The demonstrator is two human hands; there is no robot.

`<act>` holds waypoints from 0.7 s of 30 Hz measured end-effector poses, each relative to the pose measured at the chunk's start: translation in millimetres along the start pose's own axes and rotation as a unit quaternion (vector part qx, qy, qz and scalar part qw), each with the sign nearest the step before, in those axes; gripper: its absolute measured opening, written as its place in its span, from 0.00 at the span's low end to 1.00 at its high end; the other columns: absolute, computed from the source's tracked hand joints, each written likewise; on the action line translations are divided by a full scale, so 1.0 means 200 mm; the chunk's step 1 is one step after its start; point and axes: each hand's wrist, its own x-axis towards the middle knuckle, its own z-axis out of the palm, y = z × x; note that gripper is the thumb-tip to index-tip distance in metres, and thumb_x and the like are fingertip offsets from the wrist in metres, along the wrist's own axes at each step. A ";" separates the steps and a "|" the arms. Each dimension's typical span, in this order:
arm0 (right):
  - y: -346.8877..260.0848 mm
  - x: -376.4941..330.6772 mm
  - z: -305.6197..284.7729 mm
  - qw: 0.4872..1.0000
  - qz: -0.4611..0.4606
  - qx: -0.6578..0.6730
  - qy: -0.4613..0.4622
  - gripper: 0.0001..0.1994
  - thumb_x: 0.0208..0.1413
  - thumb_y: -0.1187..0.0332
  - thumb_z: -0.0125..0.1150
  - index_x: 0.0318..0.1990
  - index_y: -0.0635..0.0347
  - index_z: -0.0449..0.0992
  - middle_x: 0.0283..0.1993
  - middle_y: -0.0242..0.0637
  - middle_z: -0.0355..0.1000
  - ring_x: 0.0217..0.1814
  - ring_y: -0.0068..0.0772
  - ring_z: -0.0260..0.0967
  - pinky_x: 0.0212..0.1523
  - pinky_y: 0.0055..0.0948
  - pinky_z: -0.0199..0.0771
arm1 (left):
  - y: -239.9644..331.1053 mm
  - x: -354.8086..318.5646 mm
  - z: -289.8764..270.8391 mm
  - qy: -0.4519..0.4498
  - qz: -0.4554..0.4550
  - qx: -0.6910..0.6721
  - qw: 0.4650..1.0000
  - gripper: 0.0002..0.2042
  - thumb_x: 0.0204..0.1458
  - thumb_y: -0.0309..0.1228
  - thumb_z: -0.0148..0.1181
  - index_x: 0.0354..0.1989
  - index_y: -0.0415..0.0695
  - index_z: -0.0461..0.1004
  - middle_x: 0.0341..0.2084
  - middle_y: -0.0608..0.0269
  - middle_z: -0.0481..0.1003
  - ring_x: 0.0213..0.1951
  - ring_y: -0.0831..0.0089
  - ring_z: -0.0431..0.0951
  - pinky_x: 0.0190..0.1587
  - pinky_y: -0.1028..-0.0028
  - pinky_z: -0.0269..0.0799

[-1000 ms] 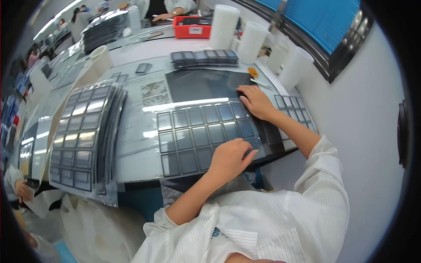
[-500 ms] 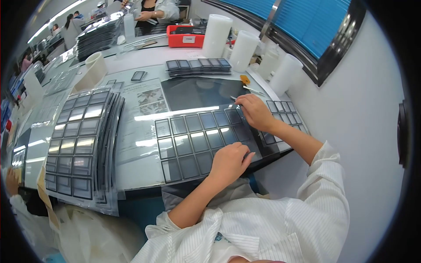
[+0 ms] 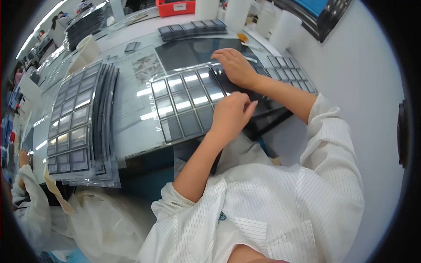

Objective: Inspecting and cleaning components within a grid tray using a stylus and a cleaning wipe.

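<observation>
A flat sheet of dark-framed rectangular panels (image 3: 186, 105) in rows lies on the glass-topped table in front of me. Over its right part is my left hand (image 3: 230, 115), fingers curled down and thumb held out to the side. Whatever its fingertips touch is hidden. Farther off, my right hand (image 3: 237, 69) bends over the sheet's far right corner, fingers drawn together and pointing left. I cannot make out what is between them. A dark mat (image 3: 186, 53) lies just beyond the sheet.
Left stands a tall stack of similar panel sheets (image 3: 76, 114) in clear film. More panels (image 3: 287, 70) lie at the right by the wall, and another stack (image 3: 193, 30) behind the mat. White rolls (image 3: 285, 30) and a red bin (image 3: 175, 8) stand at the back.
The view has tilted down, so the table sits higher in the picture. My left hand has moved farther across the sheet. The thin pointed tool at my right fingertips no longer shows.
</observation>
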 end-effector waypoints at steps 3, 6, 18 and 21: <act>0.10 -0.04 -0.02 0.997 -0.020 -0.062 0.027 0.18 0.48 0.75 0.49 0.48 0.57 0.70 0.54 0.40 0.68 0.59 0.44 0.62 0.59 0.40 0.60 | 0.01 0.04 0.03 0.019 0.000 0.004 1.000 0.12 0.50 0.34 0.60 0.22 0.38 0.73 0.22 0.50 0.73 0.27 0.52 0.74 0.31 0.60 0.69; 0.19 -0.12 -0.10 0.994 0.061 -0.006 0.089 0.12 0.55 0.72 0.49 0.46 0.58 0.70 0.39 0.41 0.73 0.40 0.35 0.73 0.37 0.36 0.72 | -0.03 0.03 0.01 0.000 -0.023 -0.002 1.000 0.13 0.50 0.35 0.61 0.22 0.37 0.73 0.20 0.50 0.72 0.25 0.54 0.73 0.29 0.63 0.67; -0.31 -1.38 -0.49 0.522 0.509 0.470 -0.498 0.13 0.57 0.64 0.49 0.42 0.62 0.74 0.29 0.34 0.75 0.30 0.24 0.73 0.26 0.25 0.74 | 0.04 -0.01 0.04 -0.005 -0.102 -0.021 0.995 0.08 0.50 0.27 0.64 0.25 0.36 0.75 0.16 0.65 0.68 0.20 0.82 0.67 0.24 0.81 0.61; -0.51 -1.94 -0.16 0.493 0.549 0.463 -0.491 0.14 0.56 0.64 0.51 0.42 0.65 0.74 0.38 0.42 0.76 0.38 0.34 0.75 0.34 0.31 0.77 | 0.06 0.02 0.08 -0.007 -0.099 -0.003 0.995 0.07 0.50 0.25 0.64 0.25 0.37 0.75 0.16 0.69 0.67 0.20 0.85 0.65 0.23 0.84 0.58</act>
